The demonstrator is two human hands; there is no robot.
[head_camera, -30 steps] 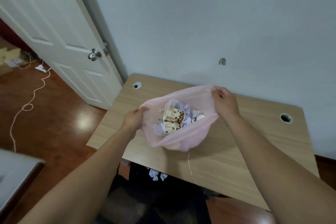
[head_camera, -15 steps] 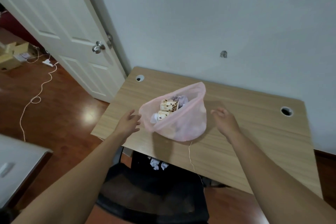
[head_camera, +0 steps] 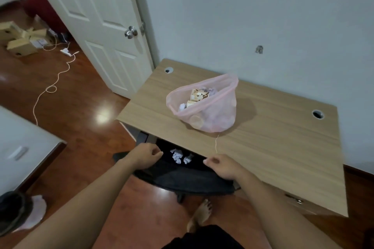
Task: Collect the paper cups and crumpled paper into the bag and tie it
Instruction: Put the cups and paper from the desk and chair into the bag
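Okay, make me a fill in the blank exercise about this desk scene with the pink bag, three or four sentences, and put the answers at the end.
1. The pink bag sits on the desk with its mouth ____.
2. Paper cups lie ____ the bag.
3. Crumpled paper lies on the black ____ below the desk edge.
4. The left hand and right hand hold ____.

Answers: open; inside; chair; nothing

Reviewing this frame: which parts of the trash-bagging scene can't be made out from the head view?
- Pink bag: contents below its rim show only as vague shapes through the translucent film.
- Crumpled paper on the black chair: the desk edge may hide more.
- Left hand, right hand: curled; palms hidden.
- Both elbows: cut off by the bottom edge.
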